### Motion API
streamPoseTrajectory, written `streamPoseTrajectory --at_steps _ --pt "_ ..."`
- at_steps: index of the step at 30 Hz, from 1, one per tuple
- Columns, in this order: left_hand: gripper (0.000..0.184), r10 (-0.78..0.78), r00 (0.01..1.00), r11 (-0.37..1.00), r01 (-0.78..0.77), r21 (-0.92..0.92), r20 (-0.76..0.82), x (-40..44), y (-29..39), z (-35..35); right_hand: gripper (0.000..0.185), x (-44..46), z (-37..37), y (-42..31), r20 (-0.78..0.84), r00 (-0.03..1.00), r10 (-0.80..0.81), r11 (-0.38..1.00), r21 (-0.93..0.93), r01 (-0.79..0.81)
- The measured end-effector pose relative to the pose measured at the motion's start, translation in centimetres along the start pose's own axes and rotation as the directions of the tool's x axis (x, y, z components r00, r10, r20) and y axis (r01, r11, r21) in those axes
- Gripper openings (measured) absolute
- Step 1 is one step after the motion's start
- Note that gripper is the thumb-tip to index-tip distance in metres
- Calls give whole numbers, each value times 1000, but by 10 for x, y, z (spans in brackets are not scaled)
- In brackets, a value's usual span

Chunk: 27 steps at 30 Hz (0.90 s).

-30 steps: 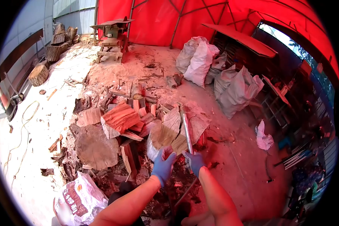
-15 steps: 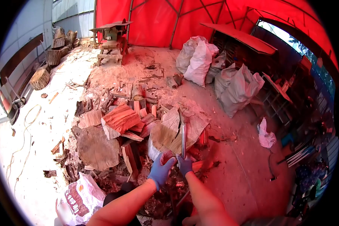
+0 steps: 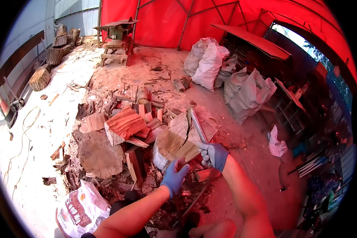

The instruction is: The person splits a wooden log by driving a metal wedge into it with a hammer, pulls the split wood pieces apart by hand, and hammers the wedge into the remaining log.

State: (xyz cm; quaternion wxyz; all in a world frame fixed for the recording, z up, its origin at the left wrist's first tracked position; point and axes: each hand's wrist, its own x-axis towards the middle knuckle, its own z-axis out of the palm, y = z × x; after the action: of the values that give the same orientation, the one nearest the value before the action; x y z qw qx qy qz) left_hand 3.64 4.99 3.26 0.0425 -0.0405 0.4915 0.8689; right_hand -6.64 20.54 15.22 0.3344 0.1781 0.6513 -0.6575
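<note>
My right hand [image 3: 213, 154], in a blue and grey glove, is closed round the near end of a silvery metal-shafted tool [image 3: 198, 125]. The shaft slants up and left across a split round of wood [image 3: 168, 144]; what kind of tool it is I cannot make out. Just left of it, my left hand [image 3: 174, 176] is gloved too, with the thumb apart from the fingers and nothing seen in it. It hovers in front of the round's near edge. Beside the round lie reddish split logs [image 3: 127, 123] and a flat-topped stump [image 3: 99, 154].
A printed white sack [image 3: 83, 210] lies at the lower left. Full pale sacks [image 3: 208, 63] stand at the back right, with a crumpled bag [image 3: 277, 142] nearer. A machine on a wooden stand [image 3: 117, 37] is at the back. A cord [image 3: 23, 139] trails on the left floor.
My right hand has moved right and up, away from my left. The shaft in it has swung from near upright to a slant. My left hand has shifted slightly.
</note>
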Motion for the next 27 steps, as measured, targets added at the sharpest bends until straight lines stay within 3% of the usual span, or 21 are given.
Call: streamPoseTrajectory --at_steps 2,5,6,8,10,12,14,16,18,20,21,22,23,24,27 --pt "52 2 1000 1000 -2 -19 -5 -2 1 2 33 -22 3 -3 18 1000 5 998 55 -6" --pt "53 -9 1000 999 9 34 -20 -6 12 1 30 -44 -9 15 -29 912 -410 905 113 410" --pt "53 -33 999 999 33 15 -27 -6 15 -3 30 -51 -16 21 -107 861 -497 863 46 503" --pt "53 -76 997 997 76 11 -16 -4 18 -11 28 -50 -50 43 -191 749 -634 766 -17 643" --pt "46 -41 996 996 35 -79 -76 1 16 -22 27 -53 -94 75 -241 742 -625 770 -36 637" --pt "41 -14 996 999 10 -48 -87 -2 23 -26 25 -57 -134 120 -361 766 -532 838 -95 537" --pt "40 10 999 999 -12 -43 -50 0 20 -37 26 -59 -172 180 -429 784 -448 877 -42 479" --pt "39 3 1000 999 -4 -35 -30 -2 23 -37 27 -62 -201 245 -546 814 -199 965 35 260" --pt "39 -51 999 998 51 -30 1 -2 21 -41 23 -60 -232 313 -537 842 -57 985 107 136" --pt "36 -66 996 993 71 99 -51 -3 22 -40 21 -40 -258 392 -591 792 154 979 200 -41" --pt "36 -58 997 991 63 116 -48 -2 18 -43 21 -34 -262 421 -588 792 165 976 215 -43" --pt "36 -70 997 989 75 125 -42 1 16 -45 24 -33 -266 446 -665 722 193 963 -13 -269" --pt "37 -73 996 982 81 170 -55 2 14 -47 29 -38 -267 463 -740 646 188 842 -218 -494" --pt "37 -72 995 973 85 213 -68 3 12 -49 29 -42 -269 479 -741 641 200 840 -207 -502" --pt "33 -192 978 969 203 144 -84 5 19 -46 42 -49 -267 497 -827 545 137 573 -383 -725"
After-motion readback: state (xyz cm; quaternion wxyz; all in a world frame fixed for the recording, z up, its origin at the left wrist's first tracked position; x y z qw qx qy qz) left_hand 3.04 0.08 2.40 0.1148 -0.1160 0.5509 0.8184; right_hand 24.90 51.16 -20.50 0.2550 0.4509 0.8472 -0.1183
